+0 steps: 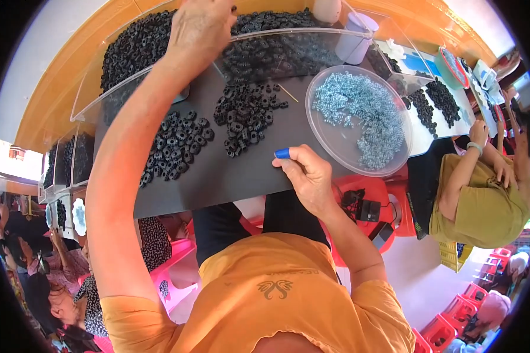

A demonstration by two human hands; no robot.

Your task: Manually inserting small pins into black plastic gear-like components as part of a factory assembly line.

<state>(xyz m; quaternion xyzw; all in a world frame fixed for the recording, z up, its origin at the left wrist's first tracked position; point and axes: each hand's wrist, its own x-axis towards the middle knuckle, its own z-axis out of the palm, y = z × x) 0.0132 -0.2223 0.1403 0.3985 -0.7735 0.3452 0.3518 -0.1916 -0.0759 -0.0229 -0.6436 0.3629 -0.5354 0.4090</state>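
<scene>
Black matting covers the worktable [218, 182], which is edged at the far side by a curving orange-brown rim; the room around it is crowded, with red and pink plastic stools on a pale floor and other people seated at neighbouring stations. One person in an olive shirt [483, 206] sits to the right, hands up at their own heap of parts.

A clear acrylic bin [288, 36] with a low front wall stands across the far side of the mat, heaped with small black ring-shaped parts [135, 47] that look rubbery and ribbed. Two looser piles of the same rings lie on the mat in front of it, one to the left [174, 147] and one in the middle [244, 117]. A thin pale stick [288, 93] lies just beside the middle pile. To the right sits a round transparent plastic dish [338, 138], shallow and glossy, holding a scatter of small silvery-blue metal pieces [359, 112].

The left hand [200, 29] is raised and stretched far forward, its arm nearly straight, the back of the hand facing the camera as it reaches over the bin's front wall above the heaped rings; the fingers are hidden, so I cannot tell whether it grasps anything. The right hand [306, 173] hovers over the near edge of the mat just beside the dish, elbow bent, fingers curled into a loose fist, with a blue rubber cap [282, 153] on one fingertip. Whether anything is pinched inside that fist is not visible.
</scene>
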